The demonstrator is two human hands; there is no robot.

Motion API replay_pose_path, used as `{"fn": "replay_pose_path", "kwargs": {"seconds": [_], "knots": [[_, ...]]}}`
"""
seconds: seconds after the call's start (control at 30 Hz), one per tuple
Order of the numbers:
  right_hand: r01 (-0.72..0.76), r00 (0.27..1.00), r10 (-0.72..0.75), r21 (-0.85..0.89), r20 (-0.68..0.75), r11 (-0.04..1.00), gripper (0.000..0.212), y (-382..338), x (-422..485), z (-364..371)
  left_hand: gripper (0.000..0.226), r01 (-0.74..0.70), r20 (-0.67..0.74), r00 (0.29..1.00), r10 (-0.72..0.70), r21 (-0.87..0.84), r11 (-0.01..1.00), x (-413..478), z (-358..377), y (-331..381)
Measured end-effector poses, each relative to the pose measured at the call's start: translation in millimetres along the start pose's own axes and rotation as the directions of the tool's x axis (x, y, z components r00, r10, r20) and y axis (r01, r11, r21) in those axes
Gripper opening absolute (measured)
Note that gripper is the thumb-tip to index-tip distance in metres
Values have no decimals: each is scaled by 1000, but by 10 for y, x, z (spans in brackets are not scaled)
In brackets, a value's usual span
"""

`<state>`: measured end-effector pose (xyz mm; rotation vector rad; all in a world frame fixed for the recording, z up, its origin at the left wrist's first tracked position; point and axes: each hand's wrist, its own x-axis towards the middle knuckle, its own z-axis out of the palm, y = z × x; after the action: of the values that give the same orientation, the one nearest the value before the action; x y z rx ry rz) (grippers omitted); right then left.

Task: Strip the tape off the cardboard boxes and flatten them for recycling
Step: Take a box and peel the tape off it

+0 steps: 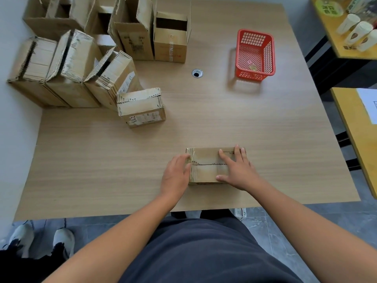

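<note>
Two-handed: pin small brown taped cardboard box (206, 171) with flat open right hand (237, 170), peel slowly with left hand (175, 176) gripping its end.

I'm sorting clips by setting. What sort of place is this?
Probably an office or workroom: a wood-grain desk with a round cable hole, a side table holding paper cups, and a pile of used cardboard boxes on the desk's far left corner.
</note>
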<state>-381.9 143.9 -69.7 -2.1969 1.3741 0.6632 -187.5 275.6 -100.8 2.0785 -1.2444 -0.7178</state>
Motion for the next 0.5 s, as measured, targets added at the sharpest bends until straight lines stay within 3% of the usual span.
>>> {"fn": "replay_pose_path", "kwargs": {"seconds": [0.1, 0.17, 0.23, 0.4, 0.5], "knots": [[24, 996, -28, -47, -83, 999, 92, -14, -27, 41, 41, -196, -50, 974, 219, 290, 937, -28, -71, -122], [107, 978, -123, -102, -170, 989, 78, -29, -82, 113, 52, -327, -78, 925, 372, 334, 884, -12, -133, -173], [188, 956, -216, -149, -198, 971, 64, -53, -154, 244, 63, -461, -5, 873, 487, 318, 829, 30, -185, -216], [170, 966, -194, -145, -171, 975, 84, -124, -195, 433, 24, -673, 303, 737, 604, 250, 696, 129, -316, -213], [165, 956, -197, -158, -218, 974, 74, -102, -166, 397, 19, -689, 413, 710, 570, 242, 683, 259, -399, -163]]}}
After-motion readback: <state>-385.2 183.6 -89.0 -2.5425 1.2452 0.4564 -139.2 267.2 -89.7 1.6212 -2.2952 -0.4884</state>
